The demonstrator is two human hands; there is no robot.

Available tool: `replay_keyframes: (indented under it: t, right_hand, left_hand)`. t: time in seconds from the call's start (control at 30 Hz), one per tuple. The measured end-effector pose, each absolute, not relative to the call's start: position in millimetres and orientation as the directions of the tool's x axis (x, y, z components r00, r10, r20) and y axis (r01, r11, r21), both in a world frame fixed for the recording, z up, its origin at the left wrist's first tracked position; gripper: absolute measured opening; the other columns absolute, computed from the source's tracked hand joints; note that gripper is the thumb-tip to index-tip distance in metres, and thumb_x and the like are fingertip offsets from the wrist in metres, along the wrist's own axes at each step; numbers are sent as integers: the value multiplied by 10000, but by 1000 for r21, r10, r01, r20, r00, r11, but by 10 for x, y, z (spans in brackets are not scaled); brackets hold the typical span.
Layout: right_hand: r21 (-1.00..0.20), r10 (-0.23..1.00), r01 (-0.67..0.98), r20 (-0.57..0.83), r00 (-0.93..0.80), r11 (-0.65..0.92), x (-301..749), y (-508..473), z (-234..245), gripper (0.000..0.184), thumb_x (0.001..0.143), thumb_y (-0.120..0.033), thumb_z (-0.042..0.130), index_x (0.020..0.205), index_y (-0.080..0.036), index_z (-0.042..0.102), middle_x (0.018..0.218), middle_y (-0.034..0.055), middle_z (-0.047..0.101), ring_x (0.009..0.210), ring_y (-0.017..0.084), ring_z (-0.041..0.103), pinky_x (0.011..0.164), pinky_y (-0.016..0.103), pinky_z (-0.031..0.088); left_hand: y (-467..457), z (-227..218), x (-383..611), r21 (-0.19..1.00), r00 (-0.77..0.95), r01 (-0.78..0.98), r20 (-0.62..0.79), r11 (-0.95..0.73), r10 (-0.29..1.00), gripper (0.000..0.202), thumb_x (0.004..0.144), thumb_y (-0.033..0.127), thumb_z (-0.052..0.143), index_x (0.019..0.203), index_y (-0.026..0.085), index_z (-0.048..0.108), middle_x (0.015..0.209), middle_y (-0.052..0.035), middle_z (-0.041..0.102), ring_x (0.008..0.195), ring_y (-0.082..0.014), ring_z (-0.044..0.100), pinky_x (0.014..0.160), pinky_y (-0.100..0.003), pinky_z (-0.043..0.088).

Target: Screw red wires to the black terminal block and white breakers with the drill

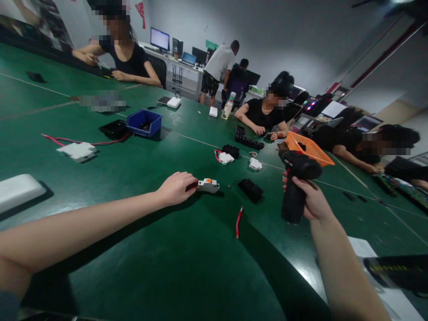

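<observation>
My left hand [177, 188] pinches one end of a white circuit breaker [209, 185] with an orange switch, low over the green table [160, 263]. In my right hand [314, 198] is a black cordless screwdriver [296, 183], raised above the table with its grip upright. Between the hands lie a black plastic part [250, 190] and a short red wire [239, 222] with metal ends. A tiny screw-like piece [229, 186] sits just right of the breaker. Beyond are another white breaker [256, 164] and one with a red wire [225, 157].
A blue bin [144, 123] with small dark parts stands at left, near a white breaker [77, 151] with red wires. An orange tray [310, 149] is beyond the screwdriver. Co-workers sit across the table. A white case [20, 191] lies at far left, paper [364, 249] at right.
</observation>
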State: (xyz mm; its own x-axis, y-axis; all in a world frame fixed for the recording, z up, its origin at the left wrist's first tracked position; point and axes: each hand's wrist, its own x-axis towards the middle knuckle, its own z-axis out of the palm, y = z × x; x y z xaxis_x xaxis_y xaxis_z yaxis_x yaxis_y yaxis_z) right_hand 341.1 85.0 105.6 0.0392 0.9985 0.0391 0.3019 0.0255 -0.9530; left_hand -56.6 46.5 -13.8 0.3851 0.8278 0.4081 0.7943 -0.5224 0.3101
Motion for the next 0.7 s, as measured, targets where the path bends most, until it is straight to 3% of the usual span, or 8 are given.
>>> replay_keyframes:
  t: [0.07, 0.13, 0.27, 0.37, 0.47, 0.7]
  right_hand:
    - [-986, 994, 142, 79, -72, 89, 3153, 589, 1172, 445, 763, -533, 615, 1083, -224, 639, 1104, 111, 662, 733, 203, 606, 653, 344, 514]
    - [-993, 975, 68, 77, -208, 93, 2910, 313, 1230, 439, 784, -548, 537, 1059, -220, 635, 1092, 118, 643, 660, 186, 554, 601, 347, 490]
    - [-980, 908, -22, -174, -382, -197, 2581, -141, 1216, 370, 783, -462, 606, 1010, -180, 681, 904, 81, 634, 548, 133, 487, 521, 300, 417]
    - [-953, 845, 12, -274, -459, -302, 2493, -332, 1185, 358, 772, -442, 664, 995, -163, 694, 812, 63, 645, 547, 131, 508, 536, 287, 418]
    - [-953, 820, 104, -298, -489, -284, 2481, -419, 1184, 353, 783, -437, 680, 1007, -165, 697, 722, 42, 644, 599, 155, 552, 615, 300, 451]
    - [-934, 796, 229, -354, -491, -275, 2463, -445, 1156, 378, 794, -490, 699, 1014, -183, 706, 671, 24, 635, 678, 190, 585, 687, 332, 452]
  left_hand:
    - [468, -147, -572, 308, 401, 787, 404, -535, 822, 206, 947, 311, 539, 1021, 178, 679, 910, -60, 689, 822, -186, 615, 702, -324, 433]
    - [471, -157, -578, 288, 412, 786, 416, -548, 810, 220, 959, 329, 530, 1023, 183, 682, 894, -56, 687, 803, -180, 609, 694, -320, 422]
    - [466, -151, -594, 177, 384, 837, 484, -517, 787, 230, 972, 352, 523, 987, 187, 683, 879, -53, 687, 801, -185, 602, 698, -329, 397]
    - [446, -123, -608, 51, 394, 871, 524, -490, 755, 256, 987, 363, 499, 992, 179, 677, 869, -61, 682, 798, -194, 593, 691, -343, 373]
    - [422, -97, -615, -39, 427, 874, 539, -485, 726, 267, 1003, 344, 464, 971, 172, 666, 853, -65, 671, 796, -195, 584, 692, -347, 356]
    - [409, -91, -591, -90, 454, 869, 540, -487, 709, 257, 1013, 321, 447, 970, 181, 658, 857, -61, 664, 802, -188, 575, 704, -343, 347]
